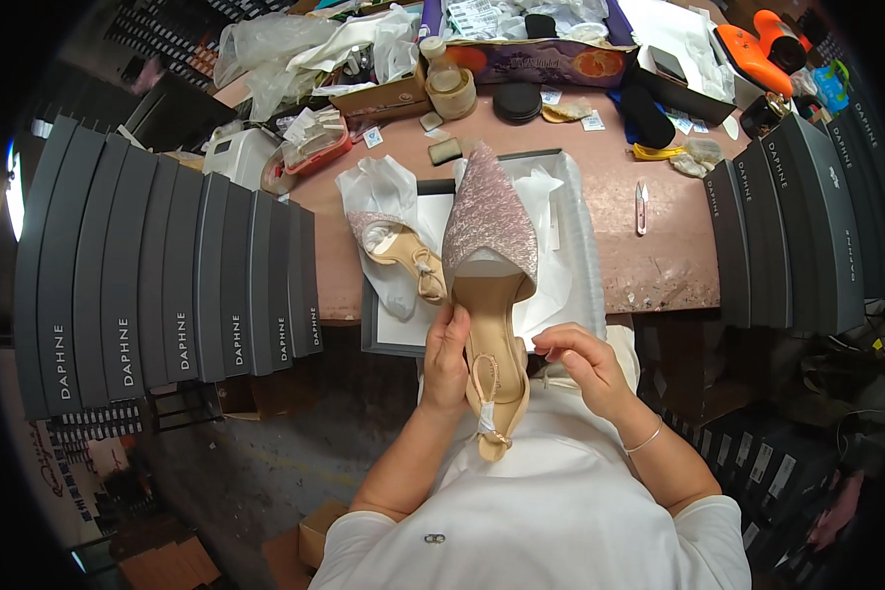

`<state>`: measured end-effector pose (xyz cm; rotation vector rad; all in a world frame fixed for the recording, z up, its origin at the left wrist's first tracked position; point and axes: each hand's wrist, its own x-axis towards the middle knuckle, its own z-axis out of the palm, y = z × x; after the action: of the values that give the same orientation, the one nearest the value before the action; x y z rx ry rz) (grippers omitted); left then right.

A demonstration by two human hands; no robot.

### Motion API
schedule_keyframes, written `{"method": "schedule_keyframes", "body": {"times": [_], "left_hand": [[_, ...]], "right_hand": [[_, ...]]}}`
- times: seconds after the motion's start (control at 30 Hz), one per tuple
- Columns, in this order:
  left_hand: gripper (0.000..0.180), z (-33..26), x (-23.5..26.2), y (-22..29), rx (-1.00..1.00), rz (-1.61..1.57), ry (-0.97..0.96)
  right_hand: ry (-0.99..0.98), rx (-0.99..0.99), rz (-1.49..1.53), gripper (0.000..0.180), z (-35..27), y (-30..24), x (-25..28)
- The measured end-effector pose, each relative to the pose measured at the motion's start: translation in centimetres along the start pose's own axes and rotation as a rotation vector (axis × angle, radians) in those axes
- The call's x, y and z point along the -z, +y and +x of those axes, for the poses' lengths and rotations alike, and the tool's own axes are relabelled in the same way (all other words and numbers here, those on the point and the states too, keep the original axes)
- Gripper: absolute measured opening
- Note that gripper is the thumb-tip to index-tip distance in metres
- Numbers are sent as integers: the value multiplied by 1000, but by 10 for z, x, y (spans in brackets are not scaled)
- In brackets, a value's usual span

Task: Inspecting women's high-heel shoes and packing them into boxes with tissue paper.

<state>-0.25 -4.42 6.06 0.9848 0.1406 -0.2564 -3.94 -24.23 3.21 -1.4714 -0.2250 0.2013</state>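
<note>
A pink glittery pointed-toe slingback shoe (490, 221) is held up in front of me, toe pointing away. My left hand (447, 359) grips it along the left side of the sole. White paper shows inside the toe, and a small white wrap sits on the heel strap. My right hand (585, 369) hovers just to the right of the shoe, fingers loosely curled and apart, apparently not touching it. The matching shoe (395, 246) lies on white tissue paper (383, 182) at the left of an open grey shoe box (590, 246).
Rows of dark grey shoe boxes (182, 285) stand on the left, with more boxes (796, 226) on the right. Small scissors (641, 208) lie on the table (615, 157). At the back are a tape roll (452, 96), a purple carton (541, 64) and an orange tool (752, 61).
</note>
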Motion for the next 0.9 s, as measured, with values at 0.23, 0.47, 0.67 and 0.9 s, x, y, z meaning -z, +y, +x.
{"method": "schedule_keyframes", "body": {"times": [0.23,0.47,0.67,0.9], "left_hand": [[35,8,6,4,51,-110,-105],[32,12,-1,-18,-111,125,114],[45,-3,-22,-43,-34,412,-127],[37,37,-15,-72,-250,782,-288]], "right_hand": [[-41,-16,7,31,-13,2,-8],[-138,-16,-78,93,5,-46,8],[-27,97,-885,94,14,-20,3],[-179,-107,-462,92,20,9,38]]}}
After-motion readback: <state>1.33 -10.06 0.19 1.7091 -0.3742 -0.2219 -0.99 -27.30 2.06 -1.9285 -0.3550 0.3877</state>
